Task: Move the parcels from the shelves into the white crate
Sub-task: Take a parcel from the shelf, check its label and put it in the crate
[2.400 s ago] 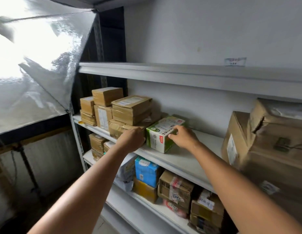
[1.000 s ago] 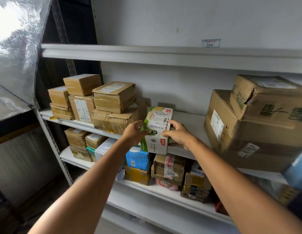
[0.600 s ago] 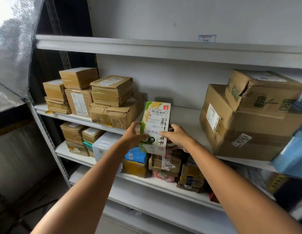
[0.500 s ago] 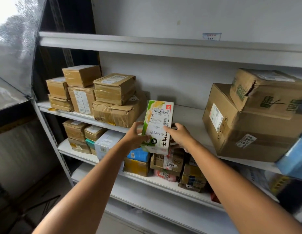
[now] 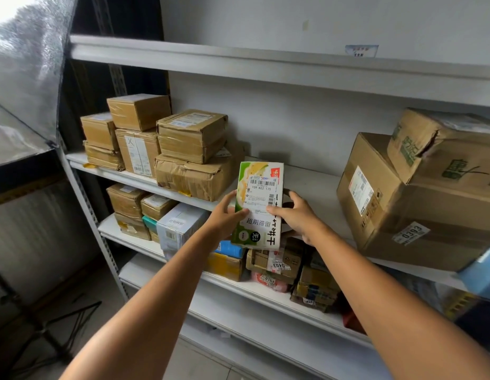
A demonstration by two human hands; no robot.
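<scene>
Green-and-white box [image 5: 259,207] held upright in front of the middle shelf [image 5: 315,185].
The left hand [image 5: 224,218] grips its left edge and the right hand [image 5: 296,215] its right edge, thumbs on the labelled face; brown parcels [image 5: 193,135] stand to its left, cartons [image 5: 408,209] to its right.

Both bare arms reach forward and close in on each other. The left hand [image 5: 224,216] grips one long edge of the parcel [image 5: 259,229], thumb on its front. The right hand [image 5: 297,216] clamps the opposite edge, thumb on the label, fingers curled behind.
</scene>
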